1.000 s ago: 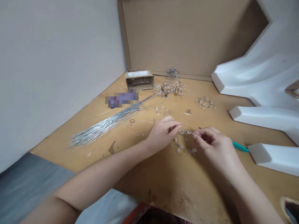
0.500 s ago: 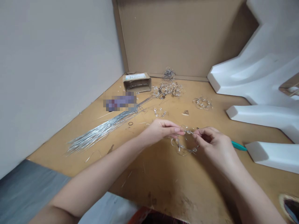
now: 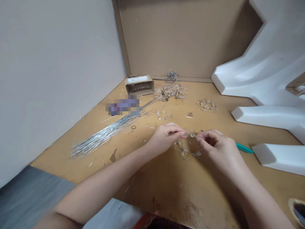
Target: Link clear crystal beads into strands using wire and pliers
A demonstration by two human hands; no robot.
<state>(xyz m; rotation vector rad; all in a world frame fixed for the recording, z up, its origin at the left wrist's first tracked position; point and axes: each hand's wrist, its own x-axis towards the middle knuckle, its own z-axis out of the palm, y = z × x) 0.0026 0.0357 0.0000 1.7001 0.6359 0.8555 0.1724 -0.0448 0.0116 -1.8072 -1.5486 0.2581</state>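
Between my two hands hangs a ring of thin wire strung with clear beads [image 3: 182, 149], held a little above the table. My left hand [image 3: 168, 135] pinches its upper left part with thumb and fingertips. On the other side of one clear bead, my right hand [image 3: 215, 143] pinches the wire between thumb and forefinger. Curly wire ends stick out from the lower part of the ring. Partly behind my right hand lies a teal-handled tool [image 3: 245, 148]; its other end is hidden.
A bundle of straight silver wires [image 3: 102, 136] lies left. Further back are an open cardboard box [image 3: 140, 86], a blurred purple item [image 3: 122, 104], a heap of beaded wire pieces [image 3: 171, 90] and two beaded rings. White moulded foam [image 3: 264, 117] stands right.
My left fingers have closed to a tighter pinch at the wire beside the bead. My right hand has hardly moved, and the view has shifted slightly.
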